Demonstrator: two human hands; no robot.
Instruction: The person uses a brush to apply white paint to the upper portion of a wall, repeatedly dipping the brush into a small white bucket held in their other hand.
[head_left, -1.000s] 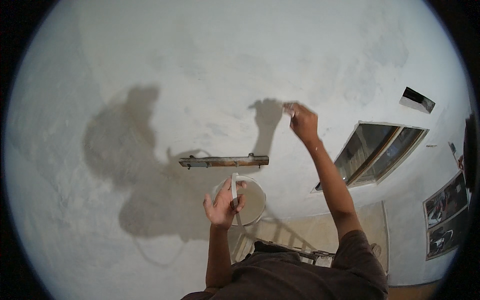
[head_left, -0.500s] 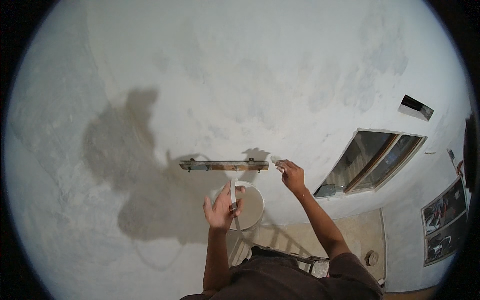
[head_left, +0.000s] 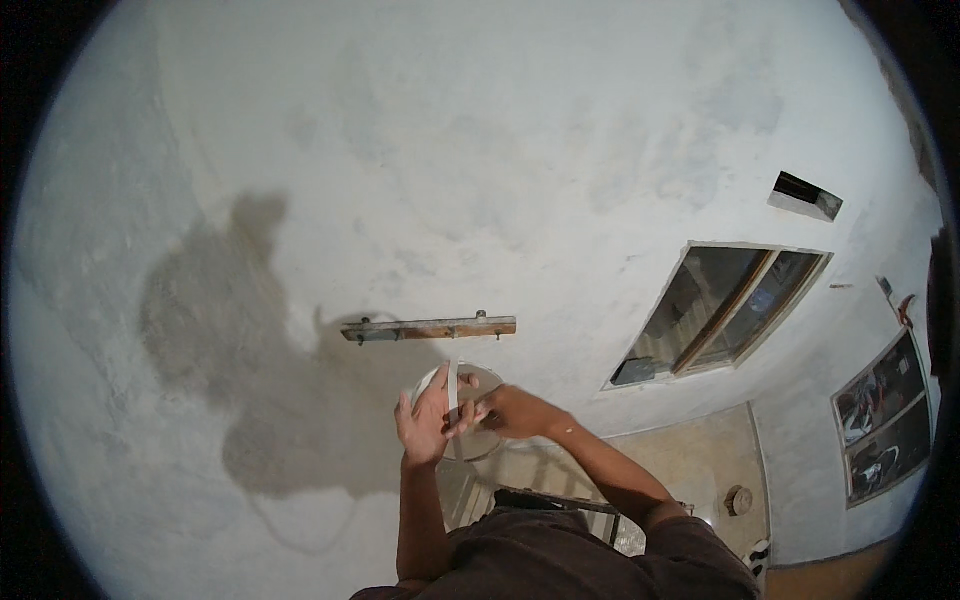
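Note:
In the head view my left hand [head_left: 428, 420] holds a pale bucket handle [head_left: 453, 384], its fingers bent around the strip and thumb out to the left. The white bucket [head_left: 483, 450] hangs just beyond that hand, partly covered by both hands. My right hand [head_left: 515, 410] reaches in from the right over the bucket, close beside my left hand, fingers closed; what they hold is hidden. A narrow wooden board with hooks [head_left: 425, 331] is on the wall above the bucket.
A mottled white wall [head_left: 480, 130] bears my shadow, a framed window [head_left: 720, 310] and a small opening [head_left: 805, 195]. A second window [head_left: 880, 410] sits at the right. Below are a beige floor [head_left: 700, 460], a round object [head_left: 738, 500] and a frame-like structure [head_left: 615, 520] behind my body.
My right hand has come down from high beside the board to the bucket, next to my left hand. My left hand stays on the handle. The view has shifted slightly.

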